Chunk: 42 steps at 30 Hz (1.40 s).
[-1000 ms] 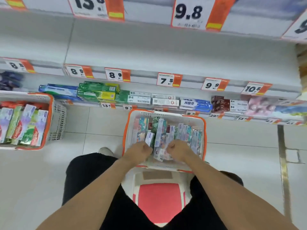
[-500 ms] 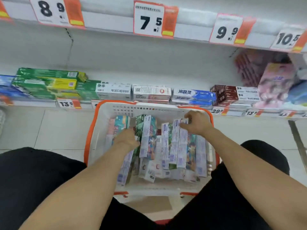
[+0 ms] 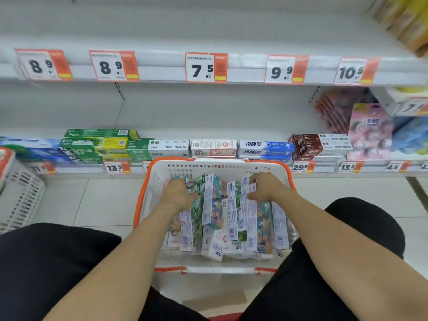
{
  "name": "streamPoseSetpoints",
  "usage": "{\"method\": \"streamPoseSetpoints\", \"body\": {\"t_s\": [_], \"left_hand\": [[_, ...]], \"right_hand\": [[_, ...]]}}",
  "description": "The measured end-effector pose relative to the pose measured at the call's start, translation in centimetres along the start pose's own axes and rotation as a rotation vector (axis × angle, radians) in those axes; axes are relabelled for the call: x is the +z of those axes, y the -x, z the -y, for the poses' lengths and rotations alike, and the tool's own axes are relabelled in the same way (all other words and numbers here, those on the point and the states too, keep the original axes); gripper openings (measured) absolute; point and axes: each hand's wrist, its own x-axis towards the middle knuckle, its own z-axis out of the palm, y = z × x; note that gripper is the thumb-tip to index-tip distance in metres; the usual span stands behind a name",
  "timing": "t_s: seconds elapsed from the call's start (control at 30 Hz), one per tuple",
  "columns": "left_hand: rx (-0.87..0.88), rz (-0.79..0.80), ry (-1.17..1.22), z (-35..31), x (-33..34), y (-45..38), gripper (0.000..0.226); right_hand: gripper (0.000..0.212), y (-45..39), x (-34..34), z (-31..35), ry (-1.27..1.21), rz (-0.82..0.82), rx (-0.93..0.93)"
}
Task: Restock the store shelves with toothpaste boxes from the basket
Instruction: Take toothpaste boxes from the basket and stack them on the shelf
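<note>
A white basket with an orange rim (image 3: 231,169) stands on the floor between my knees, packed with several upright toothpaste boxes (image 3: 212,202). My left hand (image 3: 179,193) reaches into its left side and grips the top of a green and teal box (image 3: 196,188). On the right side my right hand (image 3: 266,187) curls over the tops of white and purple boxes (image 3: 246,200), fingers on their upper ends. The low shelf (image 3: 231,126) just behind the basket carries a single row of flat-lying toothpaste boxes (image 3: 213,148).
A second white basket (image 3: 20,195) stands at the far left on the tiled floor. Pink and blue packs (image 3: 370,130) fill the shelf's right end. Price tags (image 3: 206,67) hang along the shelf edge above. My black-clad knees flank the basket.
The view has tilted up and drawn a little closer to the shelf. Both hands stay inside the basket; the left has shifted toward the far left boxes, the right holds at the box tops.
</note>
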Motion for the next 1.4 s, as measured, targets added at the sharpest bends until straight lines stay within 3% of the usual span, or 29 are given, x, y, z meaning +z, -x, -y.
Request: {"method": "streamPoseSetpoints", "body": {"t_s": [0.17,0.4,0.53,0.63,0.73,0.8,0.93,1.07,1.2,1.33,1.4], "left_hand": [[0.029,-0.007,0.066,-1.4,-3.6,2.3,0.024],[0.052,0.191,0.269,-5.8,-11.4,6.2,0.032],[0.157,0.217,0.342,-7.6,-15.3,6.4,0.045],[0.192,0.231,0.452,-7.3,-17.6,5.3,0.044],[0.19,0.22,0.578,-5.5,-18.1,3.6,0.04],[0.203,0.196,0.616,-4.3,-17.9,2.0,0.043],[0.266,0.154,0.584,-3.9,-17.6,-0.8,0.031],[0.326,0.174,0.599,-3.7,-16.5,-2.6,0.024],[0.333,0.198,0.553,-4.2,-15.1,-3.6,0.026],[0.336,0.075,0.437,-4.6,-14.0,-4.3,0.028],[0.306,0.012,0.422,-4.4,-13.5,-4.6,0.029]], "right_hand": [[0.061,2.2,-1.7,1.9,0.063,0.038,-0.095],[0.065,5.9,-8.2,5.4,0.139,0.217,-0.101],[0.041,7.0,-14.0,6.5,-0.099,0.139,-0.117],[0.044,6.9,-18.0,6.3,-0.206,-0.002,-0.171],[0.044,4.8,-18.5,4.4,-0.468,-0.034,-0.21],[0.058,3.2,-17.5,3.0,-0.677,-0.022,-0.171],[0.043,1.6,-16.6,2.8,-0.954,0.032,-0.119],[0.048,0.2,-16.0,2.4,-1.144,0.027,-0.074],[0.046,-0.2,-15.6,1.5,-1.291,0.085,0.023],[0.041,-0.1,-15.6,1.2,-1.338,0.132,0.07],[0.026,0.1,-15.7,1.2,-1.317,0.158,0.069]]}}
